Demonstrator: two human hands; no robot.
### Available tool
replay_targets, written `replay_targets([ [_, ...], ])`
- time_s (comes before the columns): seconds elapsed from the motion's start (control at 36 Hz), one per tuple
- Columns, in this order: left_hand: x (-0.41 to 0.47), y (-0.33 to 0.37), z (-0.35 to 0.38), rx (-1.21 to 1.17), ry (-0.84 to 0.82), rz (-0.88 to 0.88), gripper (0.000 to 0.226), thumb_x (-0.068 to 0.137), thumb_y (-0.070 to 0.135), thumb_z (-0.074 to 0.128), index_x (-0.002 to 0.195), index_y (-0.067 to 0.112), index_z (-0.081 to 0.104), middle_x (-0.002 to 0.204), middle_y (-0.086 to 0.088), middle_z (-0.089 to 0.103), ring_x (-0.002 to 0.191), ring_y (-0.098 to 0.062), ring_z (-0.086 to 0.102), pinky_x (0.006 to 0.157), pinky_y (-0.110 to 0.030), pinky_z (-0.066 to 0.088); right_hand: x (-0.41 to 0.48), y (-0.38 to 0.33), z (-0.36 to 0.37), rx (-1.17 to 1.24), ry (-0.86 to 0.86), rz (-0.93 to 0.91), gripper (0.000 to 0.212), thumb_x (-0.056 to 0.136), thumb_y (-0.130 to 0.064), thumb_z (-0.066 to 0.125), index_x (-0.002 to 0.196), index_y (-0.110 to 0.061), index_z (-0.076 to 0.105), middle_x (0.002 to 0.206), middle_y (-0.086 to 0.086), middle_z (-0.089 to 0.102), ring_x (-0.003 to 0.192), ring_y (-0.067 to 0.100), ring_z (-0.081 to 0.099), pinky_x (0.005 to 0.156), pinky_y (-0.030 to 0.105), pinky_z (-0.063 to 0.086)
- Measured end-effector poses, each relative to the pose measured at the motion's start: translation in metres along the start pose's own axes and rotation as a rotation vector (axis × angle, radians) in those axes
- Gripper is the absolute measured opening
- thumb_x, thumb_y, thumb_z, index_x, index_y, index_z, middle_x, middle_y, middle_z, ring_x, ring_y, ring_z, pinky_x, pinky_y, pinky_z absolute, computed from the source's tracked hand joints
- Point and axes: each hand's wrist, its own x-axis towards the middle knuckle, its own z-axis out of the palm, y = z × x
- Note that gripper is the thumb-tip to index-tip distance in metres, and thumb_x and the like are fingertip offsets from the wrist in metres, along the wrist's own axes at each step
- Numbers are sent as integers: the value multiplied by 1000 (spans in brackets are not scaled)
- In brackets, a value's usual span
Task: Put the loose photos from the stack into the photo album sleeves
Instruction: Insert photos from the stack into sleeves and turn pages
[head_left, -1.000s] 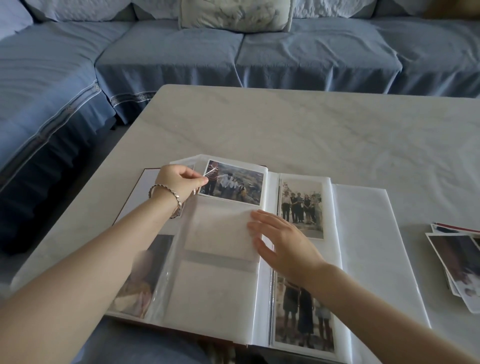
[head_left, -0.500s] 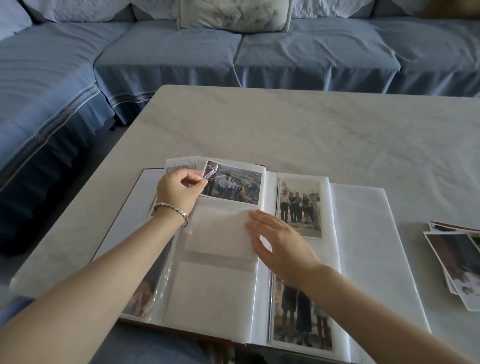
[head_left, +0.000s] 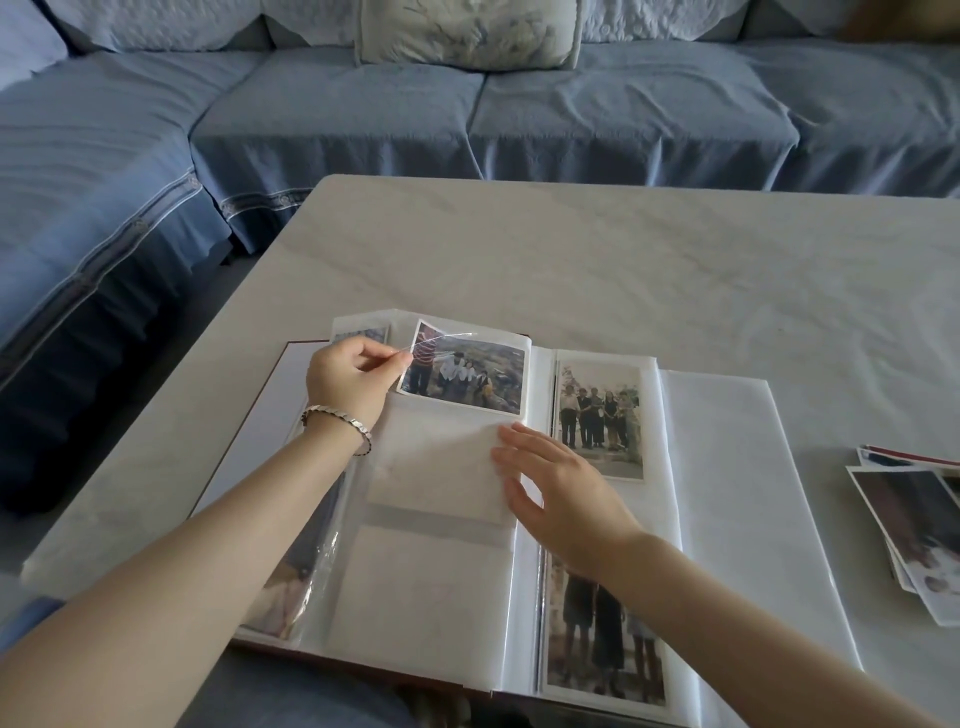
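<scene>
Album sleeve (head_left: 451, 336), glossy clear plastic, pinched by left hand (head_left: 350, 375).

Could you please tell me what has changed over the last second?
The left hand, still pinching the clear sleeve film at the left end of the group photo, has lifted a longer stretch of it. The right hand stays on the album page; the photo stack has not moved.

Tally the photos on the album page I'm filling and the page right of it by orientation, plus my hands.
Landscape photo: 1
Portrait photos: 2
Hands, left hand and right hand: 2
Total: 5
</scene>
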Motion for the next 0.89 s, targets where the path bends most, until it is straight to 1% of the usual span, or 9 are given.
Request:
replay_targets([
  [0.11,3,-2,0,-58,-8,-87,12,76,6,73,70,12,65,53,13,62,47,2,57,48,-8,45,0,1,0,2,5,-2,33,93,-14,52,124,-12,60,140,0,48,135,11,35,106,9,14],
  [0.28,1,-6,2,-3,-41,-58,25,81,5,68,66,20,55,62,10,61,53,5,59,60,-11,45,-1,1,2,9,11,-1,33,92,-11,54,124,-9,60,139,2,49,135,14,37,109,16,19],
  [0.42,0,-3,2,-109,-57,-116,25,83,-3,64,68,13,52,64,5,60,45,9,57,48,-2,40,-1,2,3,14,15,-1,33,92,-12,54,124,-11,60,139,1,49,135,13,36,108,12,17],
  [0.53,2,-2,3,22,-87,-226,16,81,3,66,89,11,55,63,2,60,48,1,56,55,-13,43,-1,4,4,17,17,-10,32,92,-13,54,123,-11,61,139,0,49,135,12,37,109,15,20],
  [0.58,-1,-1,5,263,-133,-151,29,81,3,63,108,11,54,76,1,60,68,-13,56,69,-23,40,-2,5,3,17,21,-21,32,93,-13,54,123,-11,61,138,1,50,134,13,38,109,17,22],
  [0.67,-9,6,11,418,-173,237,39,79,-9,59,116,0,56,111,-17,57,105,-32,53,92,-33,38,-3,7,2,18,16,-44,33,92,-12,54,124,-10,60,139,2,49,134,14,38,111,20,21],
  [0.75,-20,15,19,341,-439,551,33,87,-6,54,119,-2,60,132,-17,52,124,-26,48,105,-23,28,-5,9,0,21,12,-56,32,91,-9,55,122,-10,61,137,2,51,133,15,40,111,26,28],
  [0.81,-26,12,25,354,-655,619,36,94,5,49,130,7,53,145,-9,40,134,-18,36,111,-21,19,-8,11,-2,21,2,-59,32,89,-6,56,120,-11,63,136,2,52,132,16,41,111,31,31],
  [0.89,-28,-4,32,633,-748,546,49,100,31,36,147,26,23,157,1,11,145,-16,6,115,-26,3,-17,19,-8,-20,-10,-56,30,88,-6,57,116,-13,65,133,1,55,130,15,44,110,31,29],
])
